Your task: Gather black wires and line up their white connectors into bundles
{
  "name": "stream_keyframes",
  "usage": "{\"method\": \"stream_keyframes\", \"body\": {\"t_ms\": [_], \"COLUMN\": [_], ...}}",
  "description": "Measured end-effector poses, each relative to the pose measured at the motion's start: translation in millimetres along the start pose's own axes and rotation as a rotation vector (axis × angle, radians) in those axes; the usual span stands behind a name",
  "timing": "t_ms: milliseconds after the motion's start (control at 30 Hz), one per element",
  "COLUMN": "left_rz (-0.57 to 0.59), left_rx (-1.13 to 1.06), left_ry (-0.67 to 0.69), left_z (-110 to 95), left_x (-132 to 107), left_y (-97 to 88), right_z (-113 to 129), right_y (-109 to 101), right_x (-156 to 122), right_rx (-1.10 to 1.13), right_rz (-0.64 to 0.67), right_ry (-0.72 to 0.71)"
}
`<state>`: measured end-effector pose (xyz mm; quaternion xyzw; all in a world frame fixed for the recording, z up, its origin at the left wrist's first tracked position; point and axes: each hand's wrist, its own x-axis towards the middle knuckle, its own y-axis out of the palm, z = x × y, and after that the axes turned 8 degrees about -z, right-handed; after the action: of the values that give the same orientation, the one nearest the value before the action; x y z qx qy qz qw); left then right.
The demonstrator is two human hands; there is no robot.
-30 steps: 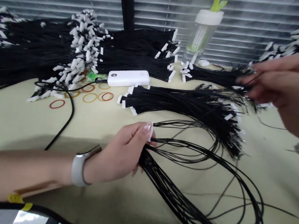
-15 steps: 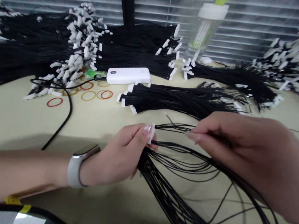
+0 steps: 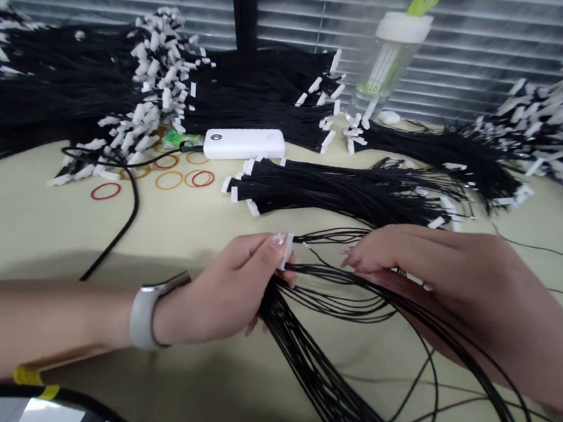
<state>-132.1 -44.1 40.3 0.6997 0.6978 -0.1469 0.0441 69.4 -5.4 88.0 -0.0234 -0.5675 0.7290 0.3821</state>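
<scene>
My left hand (image 3: 233,286), with a grey watch (image 3: 148,308) on the wrist, is closed around a bunch of thin black wires (image 3: 325,370) and pinches a small white connector (image 3: 286,250) between thumb and forefinger. My right hand (image 3: 426,273) is just right of it, fingers pinched on a single black wire (image 3: 325,246) whose bare tip points at the connector. The held wires loop away to the lower right across the beige table (image 3: 193,383).
A loose bundle of black wires with white connectors (image 3: 344,191) lies just behind my hands. Big heaps of the same wires (image 3: 98,84) fill the back, more at the right (image 3: 556,132). A white power bank (image 3: 245,143), rubber bands (image 3: 179,179), a clear bottle (image 3: 384,67) and a black cable (image 3: 124,221) are nearby.
My right hand came down from the far right pile with one wire and moved close to my left hand. The left hand has stayed in place.
</scene>
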Motion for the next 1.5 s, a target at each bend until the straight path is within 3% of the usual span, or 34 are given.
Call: {"method": "stream_keyframes", "body": {"t_ms": [567, 833, 1200, 1500], "left_rz": [0.071, 0.088, 0.150, 0.180], "left_rx": [0.042, 0.074, 0.197, 0.285], "left_ry": [0.063, 0.057, 0.205, 0.308], "left_z": [-6, -3, -6, -8], "left_x": [-3, -4, -6, -8], "left_y": [0.6, -0.3, 0.1, 0.2], "right_z": [1, -3, 11, 15], "right_y": [1, 2, 21, 26], "right_x": [-1, 1, -5, -3], "right_rx": [-0.040, -0.124, -0.152, -0.205], "right_rz": [0.148, 0.064, 0.025, 0.115], "right_ry": [0.002, -0.006, 0.083, -0.039]}}
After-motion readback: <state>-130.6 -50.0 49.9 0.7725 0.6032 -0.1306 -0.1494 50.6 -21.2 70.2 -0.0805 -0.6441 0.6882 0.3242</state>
